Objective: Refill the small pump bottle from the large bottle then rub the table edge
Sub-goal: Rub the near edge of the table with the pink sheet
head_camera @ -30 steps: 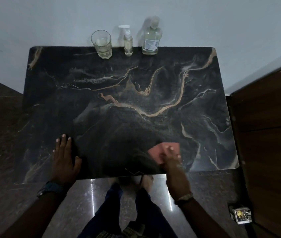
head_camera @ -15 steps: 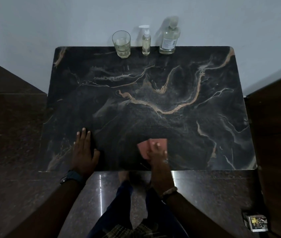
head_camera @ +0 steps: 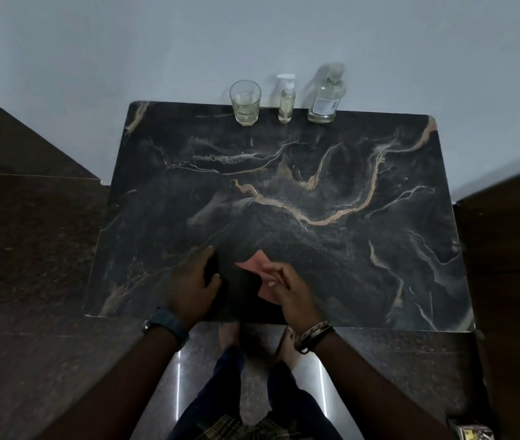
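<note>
A small pump bottle (head_camera: 285,101) with a white pump stands at the far edge of the dark marble table (head_camera: 363,249), against the wall. The large clear bottle (head_camera: 326,98) stands just right of it. My right hand (head_camera: 287,285) holds a pink cloth (head_camera: 257,268) lifted a little over the table near its front edge. My left hand (head_camera: 193,281) hovers beside it, to the left, fingers loosely curled with nothing in them.
A drinking glass (head_camera: 245,102) with a little pale liquid stands left of the pump bottle. A wooden panel (head_camera: 512,249) flanks the table's right side. A small box (head_camera: 474,435) lies on the floor at bottom right. My feet show below the front edge.
My right hand has slid the pink cloth leftward along the front edge and lifted it. My left hand has come off the table and moved toward the cloth.
</note>
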